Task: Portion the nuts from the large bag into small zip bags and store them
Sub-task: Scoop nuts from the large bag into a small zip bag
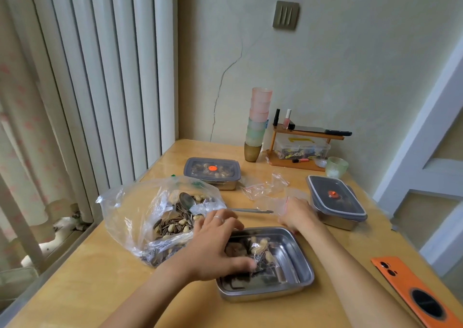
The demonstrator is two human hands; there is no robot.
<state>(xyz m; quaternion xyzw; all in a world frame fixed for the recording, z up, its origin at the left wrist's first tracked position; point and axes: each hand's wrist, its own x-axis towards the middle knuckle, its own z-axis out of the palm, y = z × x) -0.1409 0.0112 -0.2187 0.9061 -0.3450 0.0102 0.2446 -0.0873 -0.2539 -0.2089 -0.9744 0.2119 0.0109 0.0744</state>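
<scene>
The large clear bag (pixel 140 209) lies open at the table's left, holding sunflower seeds and peanuts. A metal spoon (pixel 186 199) sits in it, handle pointing right. In front of me is an open steel tray (pixel 299 276) with a filled small zip bag (pixel 261 252) inside. My left hand (pixel 215 247) reaches into the tray, fingers and thumb curled round that bag. My right hand (pixel 298 215) is just behind the tray, fingers curled on the red-striped edge of an empty zip bag (pixel 274 203); its fingertips are hidden.
More empty zip bags (pixel 265 184) lie mid-table. Two lidded steel containers stand behind (pixel 213 171) and to the right (pixel 337 199). A cup stack (pixel 259 122), a small wooden shelf (pixel 300 133) and a green glass (pixel 337 167) line the wall. An orange phone (pixel 413 292) lies near right.
</scene>
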